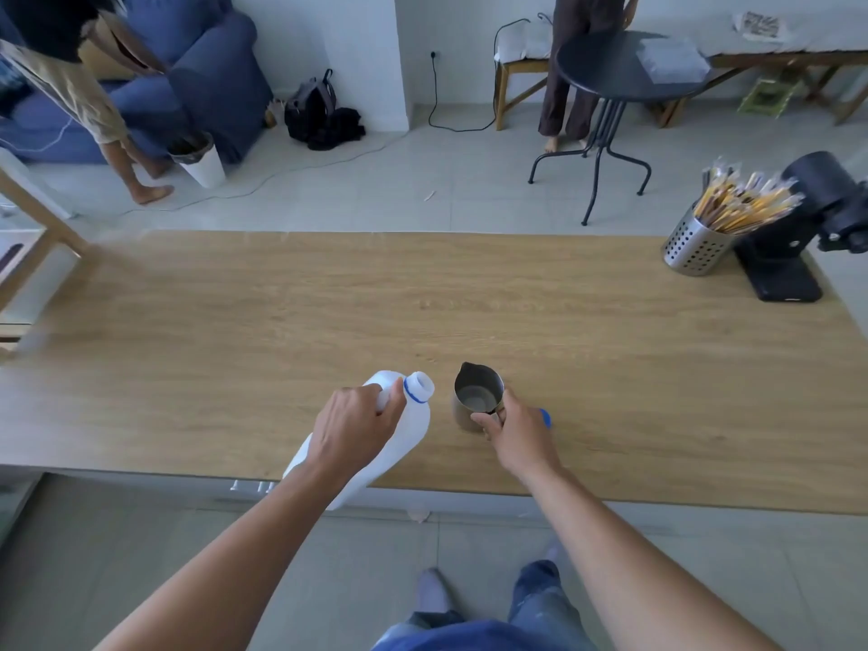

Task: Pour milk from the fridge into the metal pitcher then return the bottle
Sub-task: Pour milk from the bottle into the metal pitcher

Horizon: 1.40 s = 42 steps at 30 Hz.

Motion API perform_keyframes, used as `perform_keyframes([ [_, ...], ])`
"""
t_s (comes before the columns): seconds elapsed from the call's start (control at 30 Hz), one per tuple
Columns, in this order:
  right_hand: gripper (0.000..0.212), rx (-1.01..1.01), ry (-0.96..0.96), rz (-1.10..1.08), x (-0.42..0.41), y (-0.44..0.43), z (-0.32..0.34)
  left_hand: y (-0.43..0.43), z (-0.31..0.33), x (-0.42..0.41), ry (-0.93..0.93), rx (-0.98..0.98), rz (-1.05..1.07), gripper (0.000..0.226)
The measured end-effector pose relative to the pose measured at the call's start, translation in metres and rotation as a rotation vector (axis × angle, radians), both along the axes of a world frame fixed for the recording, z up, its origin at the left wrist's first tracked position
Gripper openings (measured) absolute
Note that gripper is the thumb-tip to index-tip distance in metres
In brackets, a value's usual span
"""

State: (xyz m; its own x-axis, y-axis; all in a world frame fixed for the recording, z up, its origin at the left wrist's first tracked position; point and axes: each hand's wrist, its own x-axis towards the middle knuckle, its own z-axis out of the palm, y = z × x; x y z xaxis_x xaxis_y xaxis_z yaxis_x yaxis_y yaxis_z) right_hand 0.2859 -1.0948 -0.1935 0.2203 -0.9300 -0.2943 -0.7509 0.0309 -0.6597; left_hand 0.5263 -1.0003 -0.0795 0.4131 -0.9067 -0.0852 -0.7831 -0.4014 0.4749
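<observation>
Milk bottle (pixel 404 434): uncapped, tilted, near worktop (pixel 282 312) edge, left hand (pixel 352 429) grip wrapped round neck. Metal pitcher (pixel 476 399): just right, right hand (pixel 516 434) grip pinching handle. Blue cap (pixel 545 418) behind. Best poured slowly, mouth brought over rim, pitcher steadied.

I count two hands: left hand (pixel 350 427), right hand (pixel 519 434). One bottle (pixel 408 434) in the left, one pitcher (pixel 476 397) at the right, one blue cap (pixel 546 418) just beyond it. Far off: one holder (pixel 695 249), one grinder (pixel 798 227).
</observation>
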Motion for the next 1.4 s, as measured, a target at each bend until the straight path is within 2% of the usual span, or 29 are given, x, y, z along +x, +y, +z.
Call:
perform_keyframes([
  [0.1,0.058,-0.013,0.032,0.005,0.001,-0.001,0.0,-0.009,-0.006,-0.005,-0.024,0.041,-0.034,0.063],
  [0.27,0.043,-0.002,0.066,0.007,0.004,0.001,0.007,-0.024,-0.014,-0.017,-0.072,0.116,-0.063,0.067],
  [0.6,0.033,0.034,0.097,0.004,0.006,-0.002,0.014,-0.05,-0.019,-0.033,-0.145,0.193,-0.132,0.069],
  [1.17,0.036,0.021,0.11,0.021,0.005,-0.003,0.018,-0.066,-0.025,-0.041,-0.363,0.265,-0.242,0.071],
  [1.4,0.036,-0.013,0.082,-0.006,0.005,0.003,0.017,-0.07,-0.022,-0.043,-0.37,0.27,-0.26,0.071],
])
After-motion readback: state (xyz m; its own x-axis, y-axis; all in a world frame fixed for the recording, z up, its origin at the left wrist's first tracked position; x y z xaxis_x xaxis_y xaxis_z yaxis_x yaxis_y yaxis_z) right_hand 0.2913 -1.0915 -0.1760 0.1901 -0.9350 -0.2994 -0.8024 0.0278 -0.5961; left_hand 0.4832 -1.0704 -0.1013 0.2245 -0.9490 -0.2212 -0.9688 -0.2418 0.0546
